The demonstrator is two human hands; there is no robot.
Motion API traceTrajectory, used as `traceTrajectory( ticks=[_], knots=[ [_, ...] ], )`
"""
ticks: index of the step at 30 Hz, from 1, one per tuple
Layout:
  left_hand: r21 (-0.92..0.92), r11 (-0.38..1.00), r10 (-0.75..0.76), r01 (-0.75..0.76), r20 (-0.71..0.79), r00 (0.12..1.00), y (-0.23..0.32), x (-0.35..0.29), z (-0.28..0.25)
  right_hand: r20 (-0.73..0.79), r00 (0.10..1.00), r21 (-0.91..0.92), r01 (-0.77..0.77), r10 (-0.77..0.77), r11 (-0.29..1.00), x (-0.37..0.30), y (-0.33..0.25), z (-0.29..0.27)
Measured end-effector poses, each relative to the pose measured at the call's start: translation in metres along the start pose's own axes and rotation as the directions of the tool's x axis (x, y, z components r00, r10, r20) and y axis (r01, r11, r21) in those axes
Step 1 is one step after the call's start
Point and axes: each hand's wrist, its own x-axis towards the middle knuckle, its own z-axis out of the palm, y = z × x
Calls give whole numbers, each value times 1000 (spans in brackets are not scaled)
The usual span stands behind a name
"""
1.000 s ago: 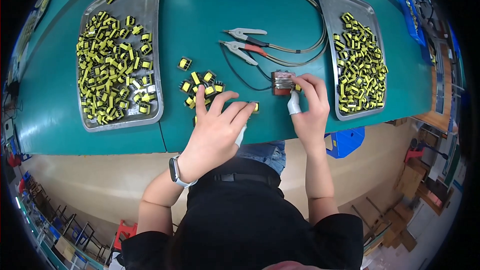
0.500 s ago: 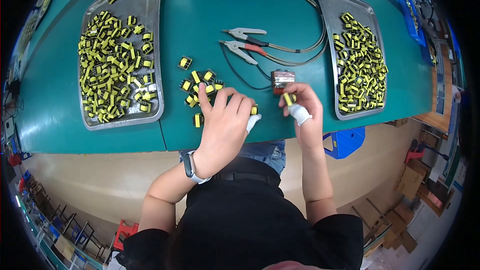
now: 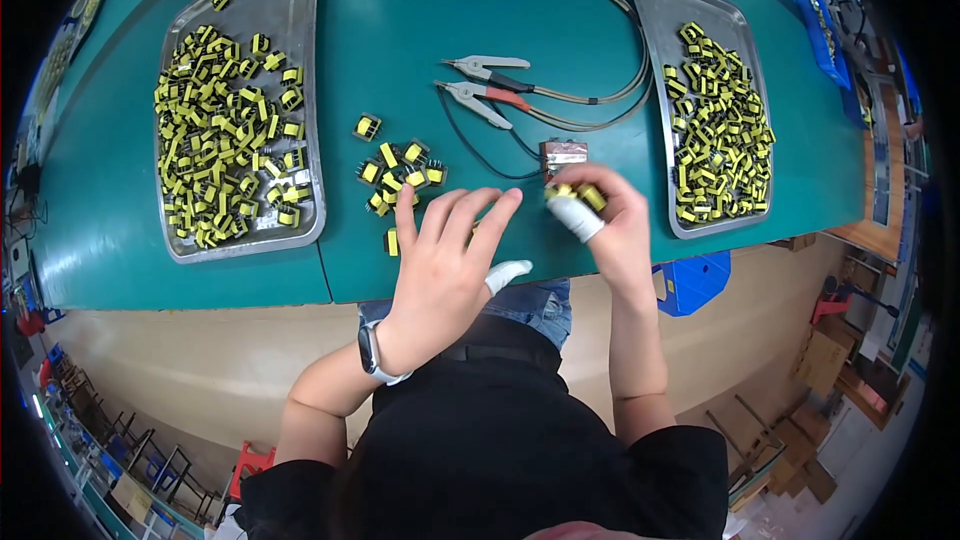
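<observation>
My right hand [image 3: 615,225], its thumb wrapped in a white cover, pinches small yellow-and-black transformers [image 3: 592,197] just in front of a brown block with metal plates [image 3: 565,153]. Two yellow parts show at its fingers, slightly blurred. My left hand [image 3: 447,260] is open, fingers spread and the white-covered thumb apart, at the near side of a loose cluster of similar transformers [image 3: 389,153]. A bit of yellow shows between its fingers; whether it touches that piece I cannot tell. One single transformer [image 3: 391,241] lies beside its index finger.
Metal trays of transformers stand on both sides, the left tray [image 3: 313,140] and the right tray [image 3: 655,30]. Two clip leads [image 3: 485,100] with cables lie on the green table [image 3: 400,30] beyond my hands. A blue stool [image 3: 695,283] is below the table's edge.
My left hand has opened, its thumb moving away from the fingers and the transformer beside it. My right hand has turned inward, and a second yellow part now shows at its fingers.
</observation>
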Motion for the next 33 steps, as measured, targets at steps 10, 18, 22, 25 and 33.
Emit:
traceTrajectory(
  ticks=[10,18,22,25,33],
  knots=[
    [92,995,-36,26,105,994,-10,-12,10,77,796,-703,470,-600,533,18,15,-11],
    [-227,974,-34,19,-60,998,-10,-8,8,-15,828,-585,447,-560,677,19,14,-5],
    [-409,912,-53,3,-110,992,-6,-10,1,139,985,428,-156,106,890,-2,-1,5],
    [-503,864,-63,-7,-122,990,-4,-11,2,399,888,592,-441,230,674,-15,0,23],
    [-397,909,11,-124,-275,961,-9,-27,3,194,955,360,-284,226,889,-17,-6,28]
  ],
)
